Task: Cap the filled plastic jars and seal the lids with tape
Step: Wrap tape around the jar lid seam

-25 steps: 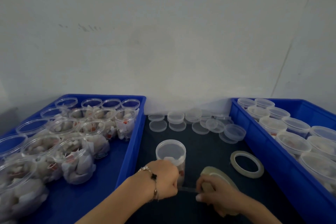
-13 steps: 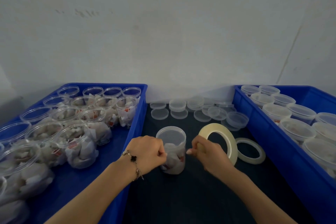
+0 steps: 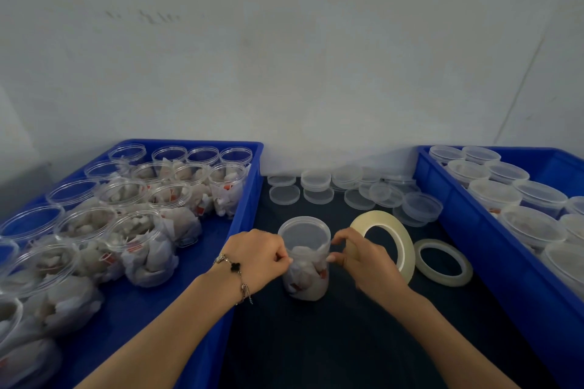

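Observation:
A capped clear jar (image 3: 305, 237) filled with white packets stands on the dark mat between my hands. My left hand (image 3: 257, 257), with a bracelet on its wrist, has its fingers curled and pinches the free end of the tape at the jar's left side, just under the lid. Just right of the jar, my right hand (image 3: 366, 262) grips a large roll of clear tape (image 3: 403, 240) held upright on its edge. The strip between roll and jar is too thin to make out.
A second tape roll (image 3: 444, 262) lies flat to the right. Several loose lids (image 3: 316, 181) sit at the back by the wall. The left blue crate (image 3: 249, 199) holds open filled jars. Capped jars fill the right blue crate (image 3: 455, 224).
The tape roll has come up from low beside the jar to upright at lid height. Both hands have closed in on the jar's sides. The camera has tilted down slightly.

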The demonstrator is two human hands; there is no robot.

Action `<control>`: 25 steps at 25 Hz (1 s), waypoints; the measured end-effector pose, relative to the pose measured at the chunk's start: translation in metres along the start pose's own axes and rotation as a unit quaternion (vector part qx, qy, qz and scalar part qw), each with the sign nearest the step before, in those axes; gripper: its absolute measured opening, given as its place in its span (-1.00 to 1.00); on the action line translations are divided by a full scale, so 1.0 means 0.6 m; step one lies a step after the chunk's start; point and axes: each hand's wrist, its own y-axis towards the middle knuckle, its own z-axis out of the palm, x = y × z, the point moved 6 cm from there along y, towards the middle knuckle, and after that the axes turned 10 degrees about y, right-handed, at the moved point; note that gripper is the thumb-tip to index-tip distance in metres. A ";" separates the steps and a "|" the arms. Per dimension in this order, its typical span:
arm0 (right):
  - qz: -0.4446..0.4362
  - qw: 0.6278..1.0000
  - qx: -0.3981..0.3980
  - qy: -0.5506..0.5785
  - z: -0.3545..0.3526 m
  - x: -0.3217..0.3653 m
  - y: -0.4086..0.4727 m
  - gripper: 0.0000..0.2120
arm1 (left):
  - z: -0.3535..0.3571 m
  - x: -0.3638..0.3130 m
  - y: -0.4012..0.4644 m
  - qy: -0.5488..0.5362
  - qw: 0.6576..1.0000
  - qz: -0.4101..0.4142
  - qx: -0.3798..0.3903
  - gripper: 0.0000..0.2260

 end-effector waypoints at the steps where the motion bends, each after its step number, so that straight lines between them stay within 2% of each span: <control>1: 0.002 1.000 -0.002 0.005 0.001 -0.003 0.002 -0.78 | -0.001 -0.002 0.000 0.009 1.000 0.008 -0.008 -0.82; 5: 0.005 1.000 -0.002 0.022 0.002 -0.011 0.005 -0.59 | -0.001 -0.011 0.001 0.042 0.998 0.040 -0.030 -0.81; 14: -0.013 1.000 -0.002 0.009 0.002 -0.004 0.004 -0.57 | -0.005 -0.010 0.000 0.091 0.993 0.050 -0.057 -0.79; 17: -0.010 1.000 0.000 0.007 0.003 -0.001 0.004 -0.56 | -0.010 -0.004 0.006 0.125 0.990 0.017 -0.070 -0.68; 20: 0.002 1.000 0.006 0.009 0.008 -0.001 0.004 -0.55 | -0.016 0.006 0.011 0.162 0.984 -0.017 -0.073 -0.48; 22: 0.007 1.000 0.006 0.025 0.010 -0.004 0.002 -0.55 | -0.021 0.008 0.020 0.220 0.974 -0.015 -0.059 -0.39; 25: 0.014 0.998 -0.002 0.053 0.012 -0.005 0.000 -0.56 | -0.036 0.006 0.037 0.284 0.958 0.000 -0.040 -0.37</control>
